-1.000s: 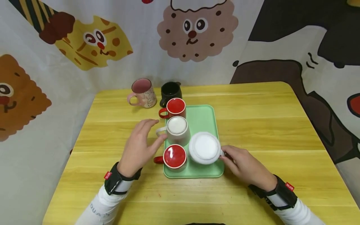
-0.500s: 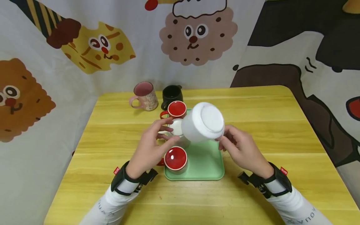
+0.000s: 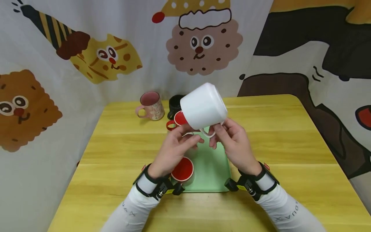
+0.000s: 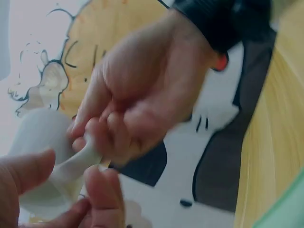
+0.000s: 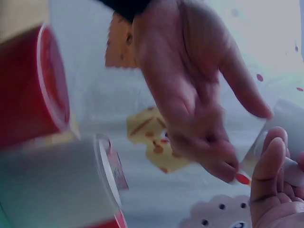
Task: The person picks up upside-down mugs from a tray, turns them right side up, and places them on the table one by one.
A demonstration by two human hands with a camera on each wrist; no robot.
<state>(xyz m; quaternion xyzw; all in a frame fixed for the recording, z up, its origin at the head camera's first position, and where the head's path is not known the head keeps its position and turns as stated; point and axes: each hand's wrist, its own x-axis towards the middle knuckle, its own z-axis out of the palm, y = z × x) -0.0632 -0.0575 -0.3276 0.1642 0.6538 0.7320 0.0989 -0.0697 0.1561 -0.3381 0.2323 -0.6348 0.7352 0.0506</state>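
A white mug [image 3: 203,106] is held in the air above the tray, tipped so that its base faces up and right. My right hand [image 3: 236,145] pinches its handle [image 4: 78,164] between thumb and fingers. My left hand [image 3: 172,151] is at the mug's lower left, fingers partly bent; its thumb [image 5: 251,97] reaches to the mug's side in the right wrist view. On the green tray [image 3: 210,170], a red mug [image 3: 182,169] stands near the front and another red mug [image 3: 180,118] at the back. Between them, an off-white mug [image 5: 52,185] is mostly hidden by my left hand in the head view.
Behind the tray's back left corner are a pink patterned mug [image 3: 152,106] and a black mug [image 3: 175,104]. They stand on a yellow wooden table [image 3: 278,141]. A printed curtain [image 3: 145,19] hangs behind the table's back edge.
My right hand has lifted the white mug from the tray's front right, moving it up and left and tilting it from upside down. My left hand has moved right, to the mug.
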